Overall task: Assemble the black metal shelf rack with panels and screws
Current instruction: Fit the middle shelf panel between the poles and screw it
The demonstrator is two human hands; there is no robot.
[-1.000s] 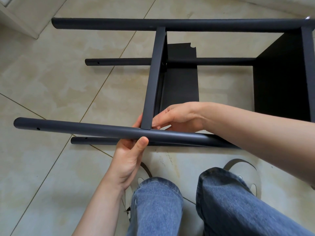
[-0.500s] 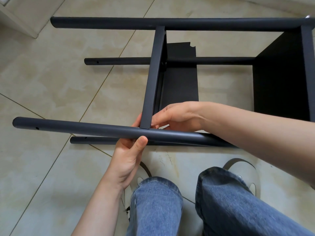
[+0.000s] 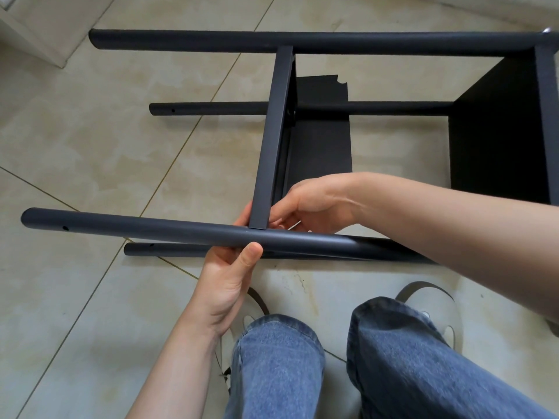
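The black metal rack lies on its side on the tiled floor, with several round posts running left to right. My left hand [image 3: 233, 267] grips the near upper post [image 3: 136, 226] from below, thumb on its front. A middle shelf panel [image 3: 273, 140] stands on edge between the near post and the far post [image 3: 302, 42]. My right hand [image 3: 314, 204] reaches in beside that panel's near end, fingers curled at the joint with the post; a thin light-coloured piece shows under the fingers, too small to identify. A second panel [image 3: 496, 134] closes the right end.
A lower near post [image 3: 169, 249] and a lower far post [image 3: 211, 107] lie on the floor with screw holes near their left ends. My knees in blue jeans [image 3: 332, 367] and grey slippers are right under the rack. A pale cabinet corner [image 3: 36, 34] stands far left.
The near upper post and both hands have shifted very slightly; my right fingers have curled a little more at the panel's joint. Otherwise nothing has moved.
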